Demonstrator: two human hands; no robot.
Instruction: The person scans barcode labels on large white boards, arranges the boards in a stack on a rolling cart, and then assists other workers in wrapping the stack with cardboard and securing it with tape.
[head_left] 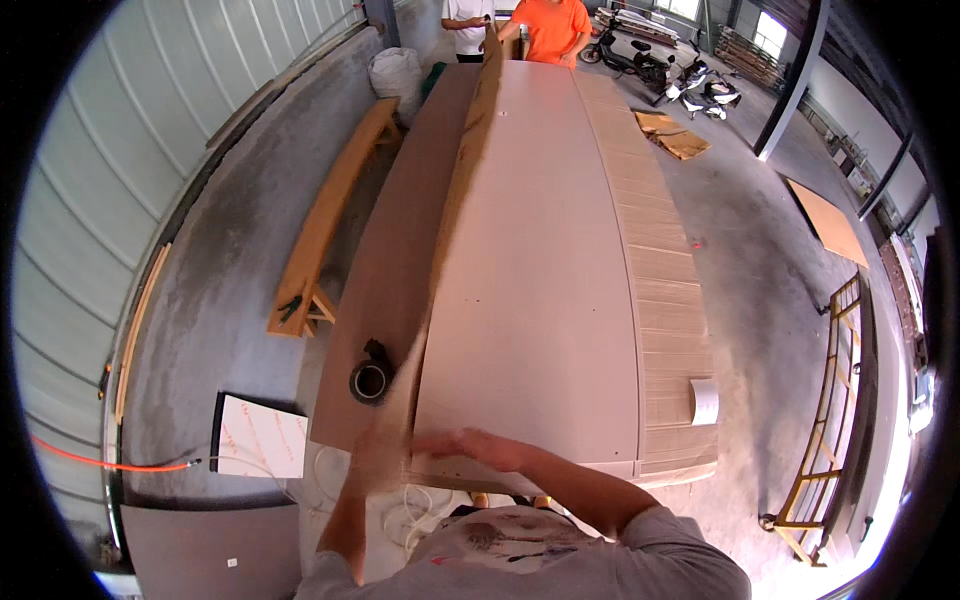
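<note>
A long pinkish-grey panel (530, 260) lies lengthwise before me on brown cardboard (660, 290), which sticks out along its right side. Along the panel's left side a long strip of cardboard (465, 170) stands on edge. My left hand (372, 446) is at the strip's near end; its fingers are smeared by motion and partly hidden. Over the panel's near left corner, beside the strip, reaches my right hand (468, 446), blurred, fingers stretched out and nothing visible in them. A roll of dark tape (371, 381) lies on the darker panel surface (385, 270) left of the strip.
At the far end stand a person in orange (553, 30), one arm toward the strip, and a person in white (466, 25). A wooden bench (325, 230) stands left; a yellow-framed trolley (825, 430) stands right. Scooters (650, 70) are parked at the far right.
</note>
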